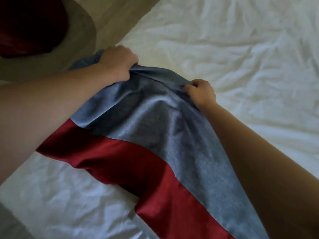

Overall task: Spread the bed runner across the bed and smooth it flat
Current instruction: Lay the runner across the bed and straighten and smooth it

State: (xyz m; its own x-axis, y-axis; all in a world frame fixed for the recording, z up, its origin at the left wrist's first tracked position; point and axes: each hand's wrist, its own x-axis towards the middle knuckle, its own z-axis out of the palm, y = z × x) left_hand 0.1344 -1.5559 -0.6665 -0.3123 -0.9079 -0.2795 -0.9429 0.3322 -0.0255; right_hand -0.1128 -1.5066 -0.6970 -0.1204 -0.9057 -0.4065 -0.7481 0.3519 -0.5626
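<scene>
Bedding (57, 209), white and creased, lies nearest us, under the bed runner (172, 152) and showing along its left side. The runner's near stretch lies on this white cover, while its far end is raised and bunched, so it is not yet flat. A red band (112, 152) runs along the runner's left edge, and a grey-blue panel (155, 121) makes up the rest, sagging in soft folds. Our bare forearms reach forward along both sides of the runner.

At its far end our left hand (117, 62) is closed into a fist round a gathered wad of the grey-blue cloth, fingers curled tight. At the runner's far right corner our right hand (201, 94) grips the hem, with its fingers curled over the edge. Between the two hands the cloth is ruckled.

Beyond the runner the white cover spreads on, rumpled. Past the runner's far left end we see a tan shape (82, 37) with a dark red centre, too blurred for us to name.
</scene>
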